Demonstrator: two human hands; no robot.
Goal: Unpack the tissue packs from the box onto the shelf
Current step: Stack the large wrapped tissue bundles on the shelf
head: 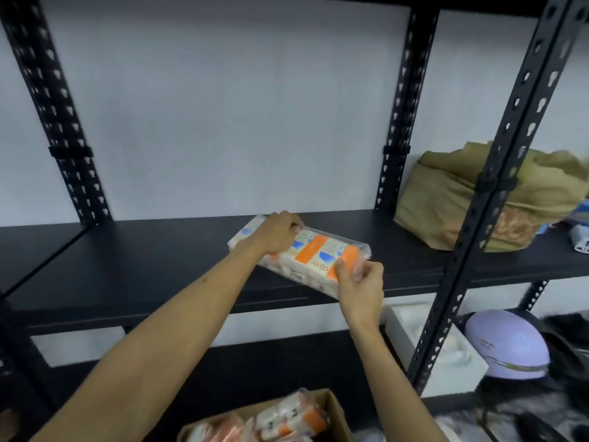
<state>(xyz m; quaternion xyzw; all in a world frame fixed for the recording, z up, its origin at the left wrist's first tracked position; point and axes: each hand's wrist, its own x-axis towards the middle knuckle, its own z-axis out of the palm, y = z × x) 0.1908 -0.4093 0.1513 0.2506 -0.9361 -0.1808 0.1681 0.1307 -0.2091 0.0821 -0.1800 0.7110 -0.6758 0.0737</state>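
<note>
An orange-and-white tissue pack in clear wrap lies slantwise at the front of the black shelf. My left hand grips its far left end from above. My right hand pinches the wrap at its near right end, which sticks out over the shelf's front edge. Below, at the bottom of the view, an open cardboard box holds several more tissue packs.
A tan bag stands on the same shelf to the right, behind a black perforated upright. On the lower shelf are a white box and a lilac helmet. A white wall is behind the rack.
</note>
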